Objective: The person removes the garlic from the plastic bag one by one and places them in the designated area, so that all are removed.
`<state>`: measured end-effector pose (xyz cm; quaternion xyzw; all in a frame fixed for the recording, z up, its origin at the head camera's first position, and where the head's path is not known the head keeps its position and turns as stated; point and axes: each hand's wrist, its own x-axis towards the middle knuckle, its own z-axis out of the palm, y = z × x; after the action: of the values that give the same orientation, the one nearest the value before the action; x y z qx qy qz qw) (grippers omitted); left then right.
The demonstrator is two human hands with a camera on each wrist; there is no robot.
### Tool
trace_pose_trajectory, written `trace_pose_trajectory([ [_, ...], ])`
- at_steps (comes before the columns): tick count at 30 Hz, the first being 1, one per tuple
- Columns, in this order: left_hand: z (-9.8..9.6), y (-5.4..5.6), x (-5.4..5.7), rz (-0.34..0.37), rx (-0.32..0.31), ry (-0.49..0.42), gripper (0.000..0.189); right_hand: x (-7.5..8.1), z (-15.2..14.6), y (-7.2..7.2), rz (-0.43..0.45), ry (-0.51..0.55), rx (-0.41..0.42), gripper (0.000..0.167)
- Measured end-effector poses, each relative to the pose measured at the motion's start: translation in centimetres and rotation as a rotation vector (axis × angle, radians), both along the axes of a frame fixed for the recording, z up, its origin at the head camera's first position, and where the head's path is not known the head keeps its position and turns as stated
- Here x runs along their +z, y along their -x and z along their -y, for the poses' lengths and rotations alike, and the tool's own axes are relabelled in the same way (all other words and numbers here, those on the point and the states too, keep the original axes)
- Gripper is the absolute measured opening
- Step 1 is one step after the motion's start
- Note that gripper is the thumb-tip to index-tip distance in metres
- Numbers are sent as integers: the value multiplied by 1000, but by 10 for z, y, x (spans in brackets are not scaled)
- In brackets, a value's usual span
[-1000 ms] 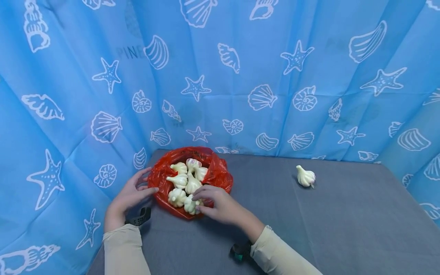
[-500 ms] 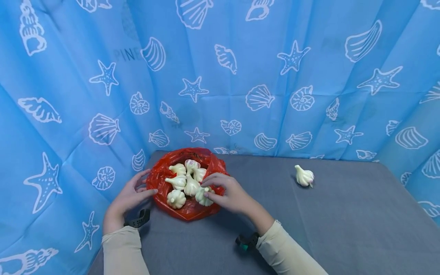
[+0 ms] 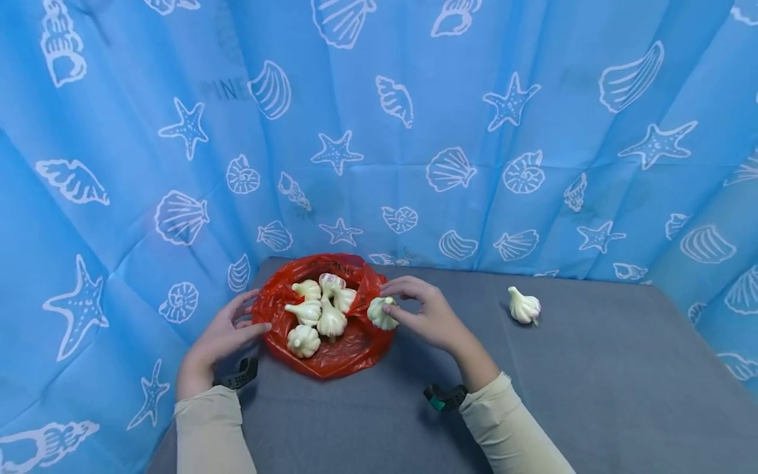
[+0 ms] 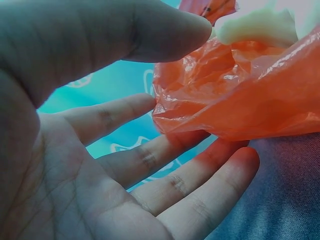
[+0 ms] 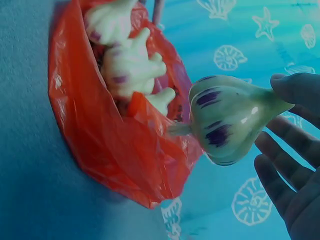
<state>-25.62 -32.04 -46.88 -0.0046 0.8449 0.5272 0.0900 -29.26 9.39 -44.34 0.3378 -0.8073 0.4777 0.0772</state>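
The right hand [image 3: 428, 315] pinches one cream, purple-streaked garlic bulb [image 3: 381, 315] at the rim of the red plastic bag [image 3: 352, 359]; the left hand [image 3: 222, 337], loosely spread, touches it. Six bulbs [image 3: 331, 321] sit inside; a lone bulb [image 3: 524, 307] (looking rather forgotten) lies on the grey table [image 3: 592, 375].

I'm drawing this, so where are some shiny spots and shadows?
Right wrist view: small white glints on the held garlic bulb; left wrist view: bright streaks on the red plastic bag; head view: a small dark shadow beside the lone garlic bulb on the gray cloth.
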Motion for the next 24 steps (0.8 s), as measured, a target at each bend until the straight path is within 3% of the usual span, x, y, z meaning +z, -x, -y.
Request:
trace_pose_trajectory([
  [13,3,1,0,-27,-7,-7,91,6,-31,3,3,-61,-32,20],
  [24,2,0,2,-28,-5,-20,91,3,-77,-1,-22,-165,-172,19],
])
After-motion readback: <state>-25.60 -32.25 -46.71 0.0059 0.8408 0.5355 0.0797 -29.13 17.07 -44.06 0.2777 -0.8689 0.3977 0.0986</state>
